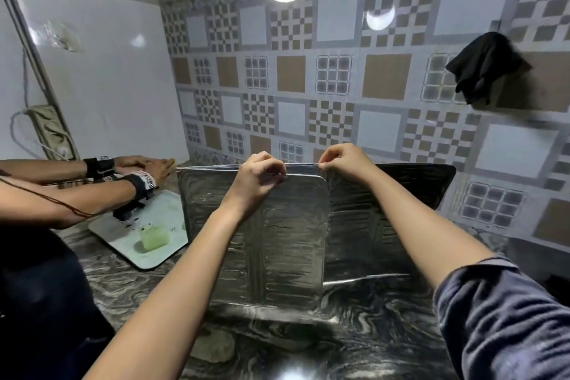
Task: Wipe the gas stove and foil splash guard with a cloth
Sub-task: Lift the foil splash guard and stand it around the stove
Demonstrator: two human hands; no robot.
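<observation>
A folding foil splash guard point(287, 241) stands upright on the dark marbled counter point(370, 333), its panels partly overlapping. My left hand point(259, 177) pinches the top edge of the front panel. My right hand point(345, 163) pinches the top edge just to the right, where two panels meet. A pale cloth or sponge point(214, 345) lies on the counter in front of the guard, near my left forearm. No gas stove is visible.
Another person's arms point(123, 176) with wrist straps reach over a white cutting board point(154, 253) holding a green block point(155, 236) at the left. A black cloth point(484, 66) hangs on the patterned tile wall. A power strip point(52, 129) hangs at far left.
</observation>
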